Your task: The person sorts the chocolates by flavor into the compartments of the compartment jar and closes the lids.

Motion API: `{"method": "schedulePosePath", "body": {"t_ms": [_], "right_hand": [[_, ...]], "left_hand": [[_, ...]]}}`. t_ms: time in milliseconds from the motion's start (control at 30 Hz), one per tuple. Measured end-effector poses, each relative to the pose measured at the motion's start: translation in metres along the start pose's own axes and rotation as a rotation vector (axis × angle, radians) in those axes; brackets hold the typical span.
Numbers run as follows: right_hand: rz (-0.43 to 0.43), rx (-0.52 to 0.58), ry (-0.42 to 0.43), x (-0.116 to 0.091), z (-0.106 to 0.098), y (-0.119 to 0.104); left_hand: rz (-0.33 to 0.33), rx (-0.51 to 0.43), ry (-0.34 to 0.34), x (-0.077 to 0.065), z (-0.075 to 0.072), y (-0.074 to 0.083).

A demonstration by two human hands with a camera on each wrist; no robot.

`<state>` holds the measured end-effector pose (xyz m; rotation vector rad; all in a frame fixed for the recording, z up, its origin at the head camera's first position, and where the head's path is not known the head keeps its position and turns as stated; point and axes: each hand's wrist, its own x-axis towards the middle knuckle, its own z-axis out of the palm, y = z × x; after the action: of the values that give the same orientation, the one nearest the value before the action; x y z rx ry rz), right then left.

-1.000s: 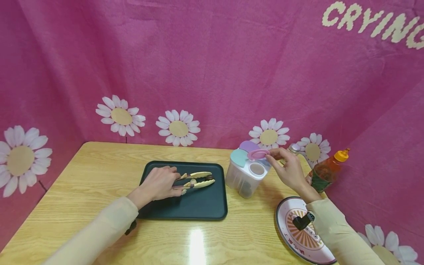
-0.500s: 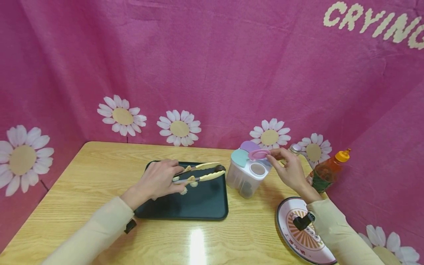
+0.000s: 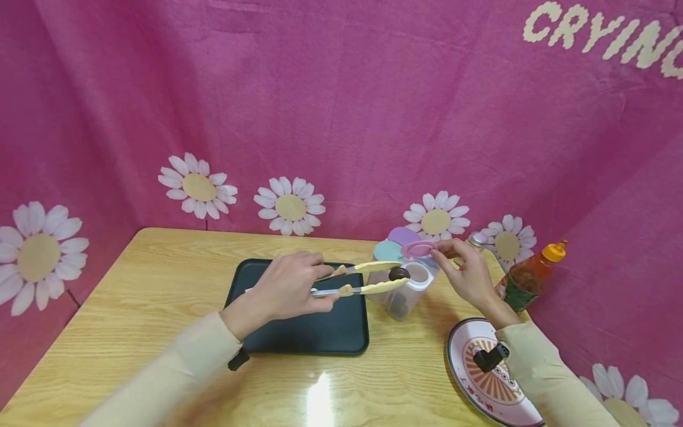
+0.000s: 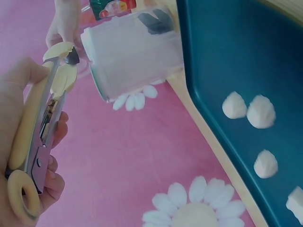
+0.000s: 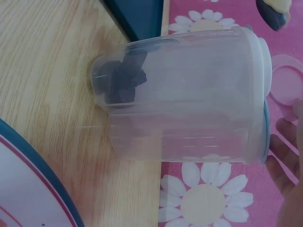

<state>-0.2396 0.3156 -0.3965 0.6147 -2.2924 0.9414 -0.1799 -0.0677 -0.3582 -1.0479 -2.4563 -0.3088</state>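
My left hand grips tongs with cream tips. Between the tips is a small dark brown piece, held just above the round opening of a clear storage container. The thumb and fingers of my right hand pinch the raised pink lid of that opening. Teal and purple lids cover other parts of the container. In the right wrist view, several dark pieces lie at its bottom. Left of it sits a dark tray, bearing several small white lumps in the left wrist view.
A patterned plate lies at the right front, partly under my right forearm. Behind that arm stand a sauce bottle with a yellow cap and a jar. A pink flowered cloth hangs behind the wooden table.
My left hand has lifted the dark piece off the tray with the tongs and carried it right, over the container's opening. My right hand has kept the pink lid raised.
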Motion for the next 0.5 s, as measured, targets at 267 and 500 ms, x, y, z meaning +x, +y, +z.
{"method": "schedulePosePath", "body": {"t_ms": [267,500], "right_hand": [[-0.010,0.012,0.007,-0.001,0.001,0.000],[-0.033,0.033,0.021,0.000,0.002,0.000]], "left_hand": [[-0.009,-0.031,-0.056,0.023,0.011,0.007],[-0.032,-0.008,-0.127,0.039,0.016,0.010]]}}
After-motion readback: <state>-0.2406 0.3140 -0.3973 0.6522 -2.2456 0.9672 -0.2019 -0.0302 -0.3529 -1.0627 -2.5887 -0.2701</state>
